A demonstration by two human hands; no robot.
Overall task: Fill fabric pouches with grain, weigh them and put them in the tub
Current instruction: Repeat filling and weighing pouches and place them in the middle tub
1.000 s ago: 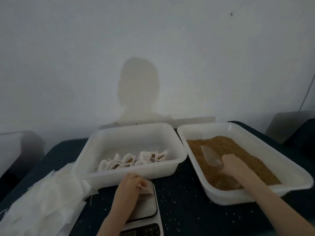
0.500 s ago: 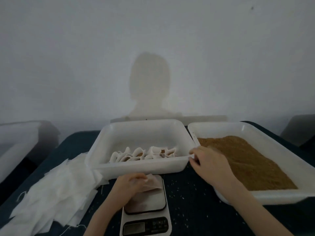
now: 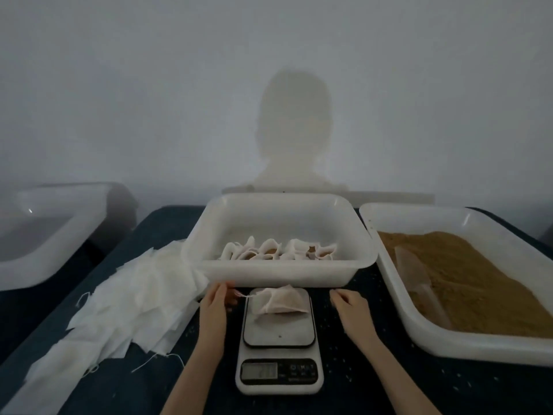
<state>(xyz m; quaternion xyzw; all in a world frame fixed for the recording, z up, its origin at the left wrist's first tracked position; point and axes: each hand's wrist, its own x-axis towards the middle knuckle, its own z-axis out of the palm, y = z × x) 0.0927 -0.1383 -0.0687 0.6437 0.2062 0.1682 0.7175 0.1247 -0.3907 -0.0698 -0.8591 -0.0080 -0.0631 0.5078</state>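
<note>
A filled white fabric pouch (image 3: 279, 301) lies on the platform of a white kitchen scale (image 3: 279, 339), whose display is lit. My left hand (image 3: 217, 301) is just left of the scale and pinches the pouch's thin drawstring. My right hand (image 3: 348, 304) hovers right of the scale with loosely bent fingers, holding nothing. Behind the scale stands the white tub (image 3: 284, 274) with several filled pouches along its near wall. The grain tray (image 3: 419, 342) on the right holds brown grain (image 3: 466, 283) with a clear scoop (image 3: 416, 274) lying in it.
A loose pile of empty white pouches (image 3: 128, 304) spreads over the dark table on the left. Another white tub (image 3: 45, 235) sits farther left, off the table. Spilled grains dot the dark tabletop (image 3: 359, 369) around the scale. A plain wall stands close behind.
My right hand left the scoop in the grain and came across to the scale's right side. My left hand slid off the pouch to its drawstring at the left.
</note>
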